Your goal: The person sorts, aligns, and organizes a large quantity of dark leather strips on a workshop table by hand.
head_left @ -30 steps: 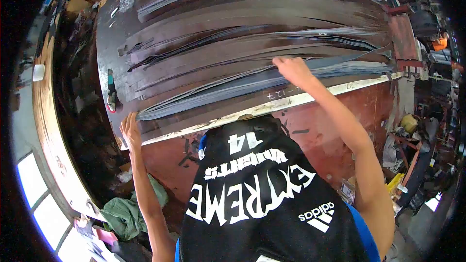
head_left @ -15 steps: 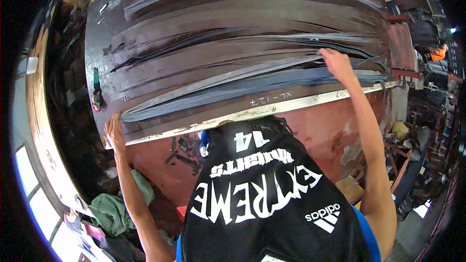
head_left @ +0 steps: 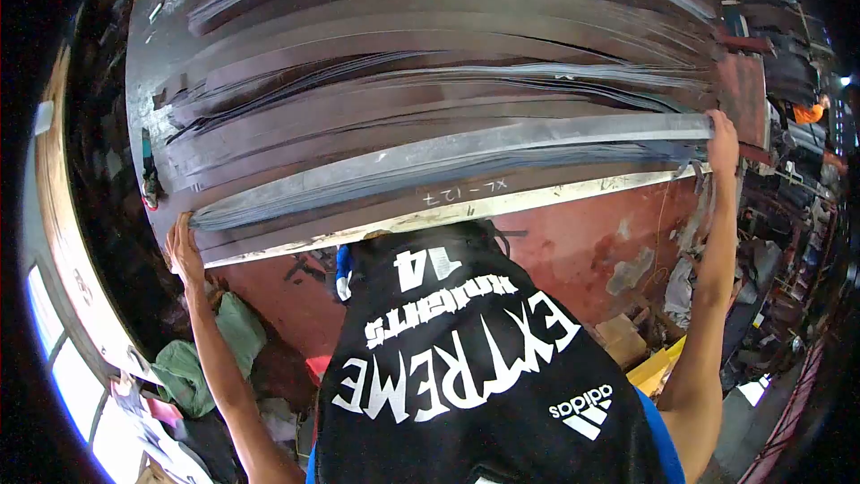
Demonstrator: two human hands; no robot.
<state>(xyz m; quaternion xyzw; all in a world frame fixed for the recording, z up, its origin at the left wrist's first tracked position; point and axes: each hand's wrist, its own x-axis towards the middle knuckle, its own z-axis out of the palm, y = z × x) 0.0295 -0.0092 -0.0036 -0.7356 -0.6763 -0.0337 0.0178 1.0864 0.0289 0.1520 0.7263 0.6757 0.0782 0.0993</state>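
Holds the right end of the grey strip [head_left: 466, 142] in the right hand [head_left: 722, 145], fingers closed on it. Keeps the left hand [head_left: 184, 249] at the left end of the stack [head_left: 430, 172], fingers loosely bent and touching it; cannot tell whether gripping. Spans the near part of the desk [head_left: 150, 63] with the strip, along the stack's far side. Shows chalk writing [head_left: 464, 193] nearer, and a tool [head_left: 150, 172] at left.

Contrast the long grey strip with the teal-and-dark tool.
The strip is long; the tool is short. The strip runs along the table, its end in the right hand; the tool lies crosswise, untouched. Both are narrow.
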